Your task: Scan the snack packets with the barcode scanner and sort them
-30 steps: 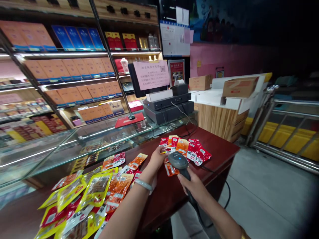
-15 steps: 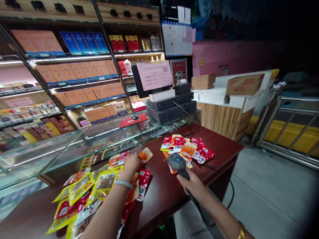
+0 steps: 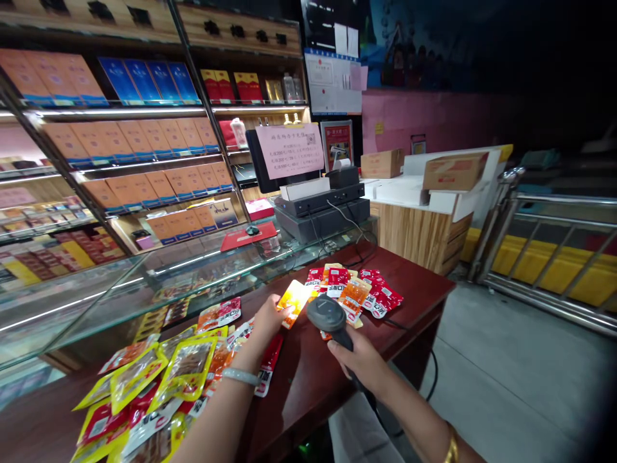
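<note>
My left hand [image 3: 268,320] pinches an orange snack packet [image 3: 293,302], whose upper part is brightly lit. Wrapped round the handle of a dark barcode scanner [image 3: 326,313], my right hand [image 3: 357,355] keeps the scanner's head close to that packet, a small gap apart. Under and beside my left forearm lies a heap of yellow, red and orange snack packets [image 3: 186,363]. Beyond the scanner, a second pile of red and orange packets [image 3: 354,290] rests on the dark red table [image 3: 308,379]; the scanner hides part of it.
A glass display counter [image 3: 168,273] runs along the table's far side, with a red mouse pad [image 3: 248,236] on it. A cash drawer [image 3: 322,222] and a screen with a pink notice [image 3: 289,151] stand behind. The scanner's cable [image 3: 436,376] hangs past the table's edge.
My left hand has picked up the orange packet and carried it right, to the front of the scanner. A bright light now falls on the packet. The view has shifted slightly.
</note>
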The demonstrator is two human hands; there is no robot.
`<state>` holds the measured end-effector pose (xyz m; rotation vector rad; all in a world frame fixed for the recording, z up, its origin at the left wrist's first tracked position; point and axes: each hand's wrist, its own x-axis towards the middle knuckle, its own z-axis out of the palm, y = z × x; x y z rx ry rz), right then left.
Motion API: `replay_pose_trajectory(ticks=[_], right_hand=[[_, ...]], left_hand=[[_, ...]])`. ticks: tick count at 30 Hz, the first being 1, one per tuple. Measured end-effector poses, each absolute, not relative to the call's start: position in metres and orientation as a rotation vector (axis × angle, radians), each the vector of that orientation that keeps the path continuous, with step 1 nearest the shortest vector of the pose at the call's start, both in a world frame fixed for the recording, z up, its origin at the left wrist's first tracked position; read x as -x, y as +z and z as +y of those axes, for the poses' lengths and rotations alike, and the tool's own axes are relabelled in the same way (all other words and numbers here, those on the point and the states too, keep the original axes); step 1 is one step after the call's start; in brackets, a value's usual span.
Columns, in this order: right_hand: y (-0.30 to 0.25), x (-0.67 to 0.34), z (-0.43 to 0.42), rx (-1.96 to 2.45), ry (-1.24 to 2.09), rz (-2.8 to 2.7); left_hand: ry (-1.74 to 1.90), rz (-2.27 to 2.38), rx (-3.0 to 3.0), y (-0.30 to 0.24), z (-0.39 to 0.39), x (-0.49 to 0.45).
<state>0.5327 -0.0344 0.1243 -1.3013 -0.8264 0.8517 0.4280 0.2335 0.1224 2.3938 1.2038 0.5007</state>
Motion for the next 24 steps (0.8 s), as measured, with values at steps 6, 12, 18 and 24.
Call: replay_pose_trajectory(ticks=[6, 12, 18, 24], right_hand=[[0.123, -0.533, -0.037, 1.303, 0.853, -0.83], [0.117, -0.534, -0.04, 1.317, 0.853, -0.78], [0.114, -0.538, -0.047, 1.332, 0.8, -0.755], [0.107, -0.543, -0.05, 1.342, 0.803, -0.761]], left_hand=[[0.542, 1.154, -2.237, 0.124, 0.224, -0.435], [0.569, 0.937, -1.608, 0.121, 0.19, -0.471], [0.502, 0.712, -1.436, 0.127, 0.165, -0.508], [0.535, 0.643, -1.518, 0.135, 0.163, -0.496]])
